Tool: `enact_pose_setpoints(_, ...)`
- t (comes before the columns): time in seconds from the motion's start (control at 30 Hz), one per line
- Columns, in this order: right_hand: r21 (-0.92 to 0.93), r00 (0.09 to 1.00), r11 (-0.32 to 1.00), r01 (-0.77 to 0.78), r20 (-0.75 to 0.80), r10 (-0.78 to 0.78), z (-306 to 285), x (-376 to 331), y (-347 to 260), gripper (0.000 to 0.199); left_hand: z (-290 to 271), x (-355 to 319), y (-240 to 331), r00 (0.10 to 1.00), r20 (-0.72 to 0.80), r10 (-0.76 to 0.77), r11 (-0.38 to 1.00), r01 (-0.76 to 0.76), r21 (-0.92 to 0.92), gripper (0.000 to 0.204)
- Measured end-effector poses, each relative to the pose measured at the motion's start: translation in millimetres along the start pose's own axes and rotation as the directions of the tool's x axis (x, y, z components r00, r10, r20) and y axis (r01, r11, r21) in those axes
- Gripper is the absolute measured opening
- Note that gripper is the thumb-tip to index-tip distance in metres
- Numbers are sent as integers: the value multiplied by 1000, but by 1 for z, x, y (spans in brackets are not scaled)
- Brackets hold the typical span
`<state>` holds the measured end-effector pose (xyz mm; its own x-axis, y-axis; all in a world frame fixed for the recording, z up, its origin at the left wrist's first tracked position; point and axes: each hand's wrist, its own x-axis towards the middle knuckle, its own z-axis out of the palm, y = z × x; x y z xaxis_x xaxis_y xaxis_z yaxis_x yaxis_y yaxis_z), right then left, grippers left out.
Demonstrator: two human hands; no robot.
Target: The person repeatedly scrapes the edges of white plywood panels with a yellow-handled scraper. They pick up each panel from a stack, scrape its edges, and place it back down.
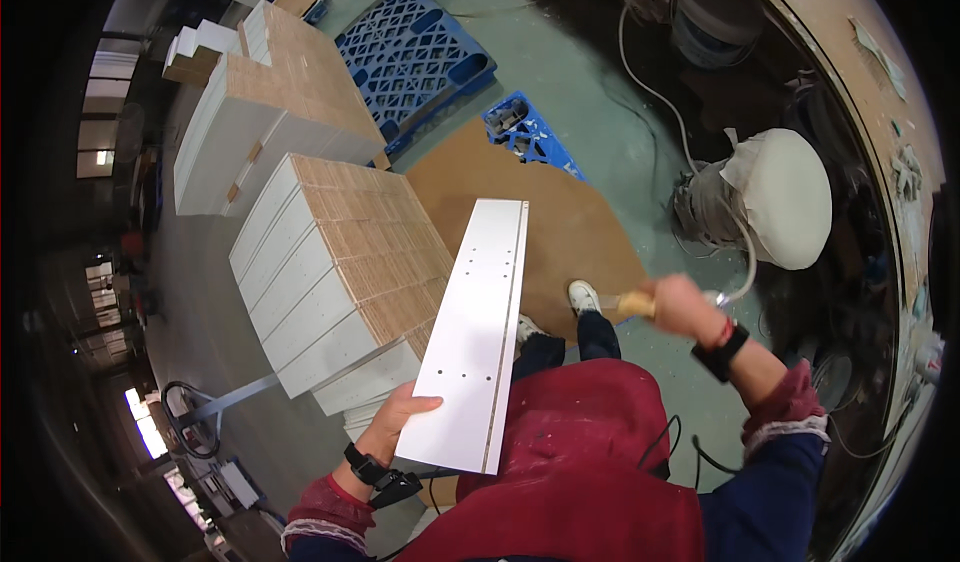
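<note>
The white panel (470, 312), already drilled and grooved, was held aslant before the red apron (580, 432); the left hand (395, 420) gripped its near left edge, thumb on top, fingers hidden; the right hand (684, 305) was closed around a blurred yellowish tool (635, 304), clear of the panel; what work remained could not be told.

We are looking at a long white rectangular panel (465, 322) patterned with small dark dots and a dark lengthwise stripe. We are wearing a white-flecked deep red apron (575, 442) and navy fabric sleeves (765, 502). We are seeing stacked white rectangular boards (310, 282) with light-brown edges, a latticed blue plastic pallet (412, 59), a flat tan floor sheet (572, 224) and a short yellowish handle (636, 305).
</note>
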<state>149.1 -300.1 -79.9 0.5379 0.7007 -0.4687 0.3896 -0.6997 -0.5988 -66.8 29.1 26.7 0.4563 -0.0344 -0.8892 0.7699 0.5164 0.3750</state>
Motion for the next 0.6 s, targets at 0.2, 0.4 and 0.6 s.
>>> enact_pose_setpoints(0.2,-132,981,978,-163,-131,146,22,49,15,14,3,-1,16,994,-24,105,829,-74,554,38)
enact_pose_setpoints(0.4,-4,963,983,182,205,-177,26,22,-34,15,-18,-21,29,976,-176,127,841,-12,541,37)
enact_pose_setpoints(0.6,146,947,941,305,56,-315,31,28,-46,16,-18,-22,33,968,-157,196,816,-72,574,38)
